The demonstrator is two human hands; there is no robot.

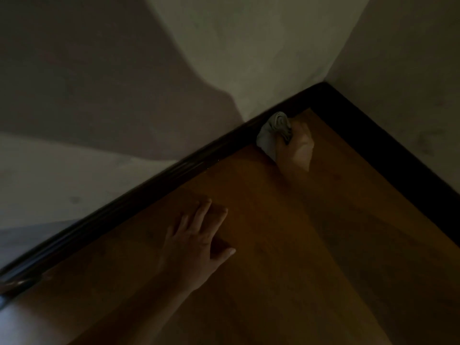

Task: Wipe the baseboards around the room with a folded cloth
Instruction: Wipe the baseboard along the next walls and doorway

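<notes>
A dark glossy baseboard (154, 178) runs diagonally from the lower left up to a room corner at the upper right, where a second dark baseboard (388, 148) runs down to the right. My right hand (297, 145) grips a folded pale grey cloth (271, 131) and holds it against the first baseboard, a short way left of the corner. My left hand (199, 235) rests flat on the wooden floor (286, 245) with its fingers spread, close to the baseboard and nearer to me.
Pale walls (249, 46) rise above both baseboards and meet at the corner. The room is dim, with a large shadow across the left wall. Bare wooden floor stretches to the right and towards me.
</notes>
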